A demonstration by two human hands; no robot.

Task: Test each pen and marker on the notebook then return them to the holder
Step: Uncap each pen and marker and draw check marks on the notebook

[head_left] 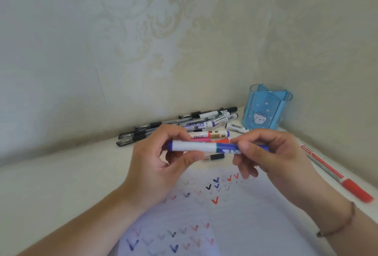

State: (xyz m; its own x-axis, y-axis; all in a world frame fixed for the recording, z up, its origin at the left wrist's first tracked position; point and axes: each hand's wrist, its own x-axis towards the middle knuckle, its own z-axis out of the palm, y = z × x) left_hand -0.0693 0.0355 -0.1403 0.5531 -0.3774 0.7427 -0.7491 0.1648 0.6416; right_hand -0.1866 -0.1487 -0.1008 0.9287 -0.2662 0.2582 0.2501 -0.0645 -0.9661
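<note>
Both hands hold one blue-and-white marker (206, 147) level at mid-frame: left hand (161, 159) grips the white barrel, right hand (266, 153) pinches the blue cap end.

Below them the notebook (235, 225) already carries many tick marks, so testing looks well along; yet the blue holder (266, 110) at right appears empty, with a pile of pens (184, 127) behind the hands and a red pen (337, 174) at far right, none returned.

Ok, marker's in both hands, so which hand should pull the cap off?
Right, probably. The right hand pinches the blue cap end of the marker, while the left hand grips the white barrel and can steady it above the notebook.
</note>
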